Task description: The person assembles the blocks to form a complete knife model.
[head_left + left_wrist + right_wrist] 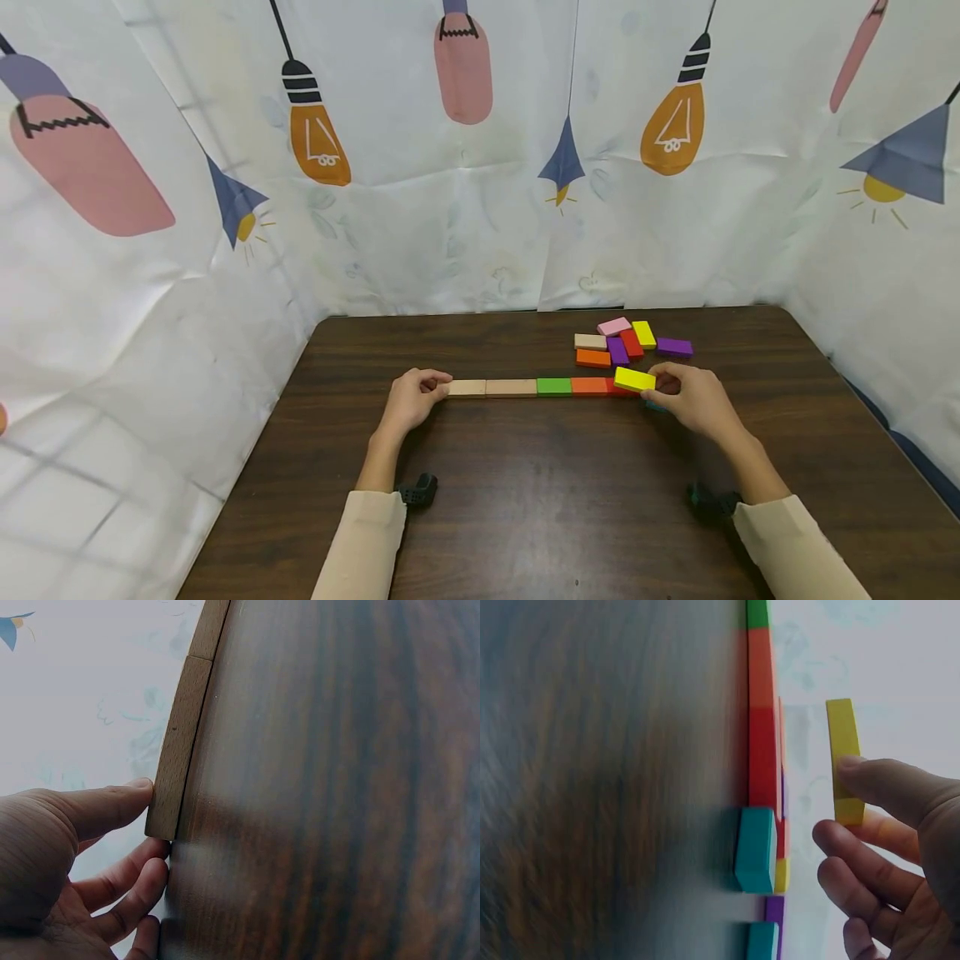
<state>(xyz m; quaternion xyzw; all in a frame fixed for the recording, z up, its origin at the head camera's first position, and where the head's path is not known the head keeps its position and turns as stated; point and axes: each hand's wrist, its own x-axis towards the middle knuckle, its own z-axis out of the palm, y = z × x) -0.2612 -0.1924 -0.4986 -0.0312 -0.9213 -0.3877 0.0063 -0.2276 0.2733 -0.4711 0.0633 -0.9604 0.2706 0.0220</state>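
Observation:
At the row's left end, my left hand (412, 402) has thumb and fingertips at the end wooden block (467, 388); the left wrist view shows the thumb against the block's side (174, 750) and a fingertip at its end. My right hand (696, 402) pinches a yellow block (634, 380) above the row's right end. That block (844, 750) is off the table in the right wrist view. Rightward from the end block run another wooden block (512, 387), a green (554, 387), an orange (588, 386) and a partly hidden red one (762, 757).
Behind the row's right part lies a loose group of blocks: pink (614, 326), yellow (643, 335), red (631, 344), purple (674, 347), wooden (590, 342) and orange (593, 358). Two teal blocks (755, 850) are near the right hand. A patterned cloth (510, 208) hangs behind the table.

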